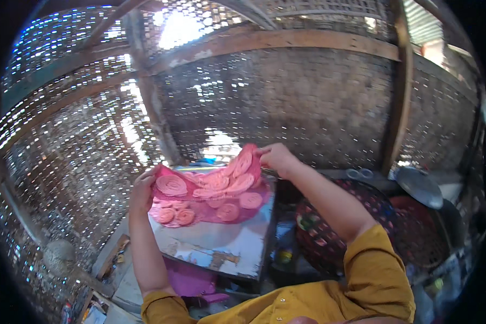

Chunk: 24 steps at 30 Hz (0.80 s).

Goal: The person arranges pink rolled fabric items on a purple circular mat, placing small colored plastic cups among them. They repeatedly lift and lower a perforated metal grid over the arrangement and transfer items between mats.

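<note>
A pink cloth covered in round, raised rosette swirls is stretched between my hands. My left hand pinches its upper left corner. At the upper right corner, raised a little higher, my right hand is closed on the fabric. The upper edge sags between the two grips. Below, the cloth's lower part hangs over or lies against a worn white tabletop with peeling patches; I cannot tell how much of it touches.
Right of the table sit a dark red openwork basket and a round metal lid. Something purple shows beneath the table's near edge. A woven bamboo wall with a wooden post closes off the far side.
</note>
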### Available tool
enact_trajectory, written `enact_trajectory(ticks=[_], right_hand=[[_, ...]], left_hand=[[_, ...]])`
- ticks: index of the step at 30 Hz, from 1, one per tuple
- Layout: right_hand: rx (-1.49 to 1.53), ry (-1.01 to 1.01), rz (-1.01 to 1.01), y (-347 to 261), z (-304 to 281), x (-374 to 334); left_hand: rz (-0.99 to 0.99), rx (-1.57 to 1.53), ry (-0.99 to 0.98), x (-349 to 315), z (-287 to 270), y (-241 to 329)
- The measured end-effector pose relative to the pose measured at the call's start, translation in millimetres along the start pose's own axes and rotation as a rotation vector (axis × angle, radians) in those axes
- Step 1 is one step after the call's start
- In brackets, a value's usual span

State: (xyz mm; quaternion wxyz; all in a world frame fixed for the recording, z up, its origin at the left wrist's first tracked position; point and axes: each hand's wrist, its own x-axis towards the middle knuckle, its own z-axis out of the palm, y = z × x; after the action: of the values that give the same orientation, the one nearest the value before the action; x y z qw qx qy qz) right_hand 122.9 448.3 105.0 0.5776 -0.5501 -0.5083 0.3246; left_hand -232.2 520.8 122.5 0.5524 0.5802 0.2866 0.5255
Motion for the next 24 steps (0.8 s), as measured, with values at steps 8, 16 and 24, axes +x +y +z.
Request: enact_trajectory(ticks=[8,16,24], right_hand=[[-0.286,0.179,-0.028,-38,-195,-142],[-0.523,0.429,0.071,17,-275,-277],[-0.375,0.495,0.188,92,-292,-328]], left_hand=[[0.199,0.177,-0.301,-40,173,-61],[0.383,0.471,-0.369,-109,279,-160],[-0.048,0.404,-0.516,-151,262,-170]])
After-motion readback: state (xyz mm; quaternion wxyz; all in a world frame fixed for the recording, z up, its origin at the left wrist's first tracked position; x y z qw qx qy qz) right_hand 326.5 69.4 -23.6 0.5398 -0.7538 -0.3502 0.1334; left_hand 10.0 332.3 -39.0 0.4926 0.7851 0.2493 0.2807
